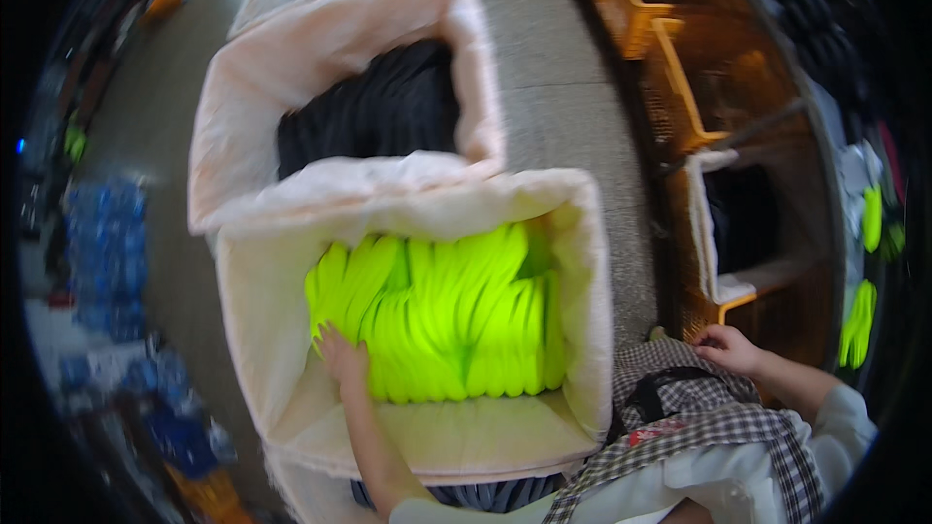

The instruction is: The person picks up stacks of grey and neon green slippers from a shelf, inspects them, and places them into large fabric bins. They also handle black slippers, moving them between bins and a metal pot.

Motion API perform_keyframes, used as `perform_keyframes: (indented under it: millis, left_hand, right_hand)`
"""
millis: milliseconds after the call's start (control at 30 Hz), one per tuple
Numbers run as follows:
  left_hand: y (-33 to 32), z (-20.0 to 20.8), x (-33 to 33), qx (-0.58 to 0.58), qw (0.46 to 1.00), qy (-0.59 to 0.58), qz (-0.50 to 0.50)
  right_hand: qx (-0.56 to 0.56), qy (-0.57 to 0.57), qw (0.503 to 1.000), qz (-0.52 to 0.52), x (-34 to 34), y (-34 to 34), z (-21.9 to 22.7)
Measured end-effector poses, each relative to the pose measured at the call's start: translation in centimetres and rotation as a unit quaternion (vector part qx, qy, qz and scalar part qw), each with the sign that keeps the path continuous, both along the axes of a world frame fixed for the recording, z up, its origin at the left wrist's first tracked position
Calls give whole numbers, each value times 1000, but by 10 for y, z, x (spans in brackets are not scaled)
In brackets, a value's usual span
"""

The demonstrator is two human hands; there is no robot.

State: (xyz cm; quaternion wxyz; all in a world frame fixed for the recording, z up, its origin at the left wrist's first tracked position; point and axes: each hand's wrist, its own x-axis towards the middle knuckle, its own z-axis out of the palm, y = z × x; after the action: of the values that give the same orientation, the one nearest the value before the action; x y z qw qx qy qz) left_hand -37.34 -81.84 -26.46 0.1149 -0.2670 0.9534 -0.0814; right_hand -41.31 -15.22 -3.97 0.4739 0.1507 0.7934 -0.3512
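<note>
Rows of neon yellow-green flat pieces with rounded ends, resembling shoe soles [456, 330], stand packed on edge inside a cloth-lined bin [417, 442]. My left hand [345, 357] reaches into this bin and rests against the left end of the pile, its fingers apart. My right hand [730, 347] is over to the right, beside my checked apron [670, 378] and near an orange crate. Its fingers are curled together; whether anything is between them is hidden.
Beyond stands another lined bin [252, 87] with dark pieces [379, 107]. Orange crates [680, 87] line the right, one lined crate [701, 233] holding dark items. More neon pieces [856, 325] lie far right. Blue clear water bottles [107, 252] are stacked left on the floor [175, 126].
</note>
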Motion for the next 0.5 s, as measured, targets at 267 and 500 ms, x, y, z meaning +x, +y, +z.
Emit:
perform_keyframes:
  millis: [267, 500]
  left_hand:
    - [43, 4, -41, 188, 981, 37, -30]
    - [140, 111, -109, 112, 928, 347, -73]
  right_hand:
    - [-117, 298, 943, 93, -7, 34, 39]
    - [-55, 617, 681, -390, -39, 221, 157]
